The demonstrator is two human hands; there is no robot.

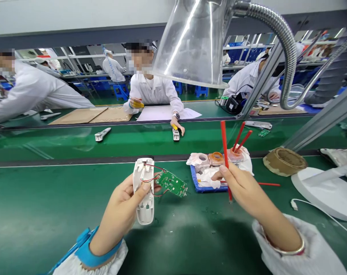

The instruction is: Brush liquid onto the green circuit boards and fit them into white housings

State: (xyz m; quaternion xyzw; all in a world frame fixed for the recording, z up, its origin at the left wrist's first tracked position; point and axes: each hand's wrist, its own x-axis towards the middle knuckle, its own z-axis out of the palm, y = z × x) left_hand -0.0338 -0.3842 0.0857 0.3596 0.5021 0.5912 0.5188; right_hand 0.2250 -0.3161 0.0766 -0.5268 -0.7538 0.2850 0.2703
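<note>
My left hand (122,204), with a blue wrist strap, holds a white plastic housing half (145,214) upright, its inner side towards me. A green circuit board (172,183) hangs out to the right of the housing on thin red and black wires. My right hand (242,185) pinches a thin red-handled brush (224,147), nearly vertical, tip down over the bench. Behind that hand is a blue tray (194,179) with white wipes and small round pots. An orange-rimmed pot (216,157) stands among them. Another red-handled brush (269,184) lies across the tray.
A clear fume hood (190,49) on a flexible metal arm hangs overhead. To the right are a brown tape roll (285,161), a white round base (325,194) and a white cable (294,205). Across the green belt (139,138), a co-worker's hand (177,125) touches a white device.
</note>
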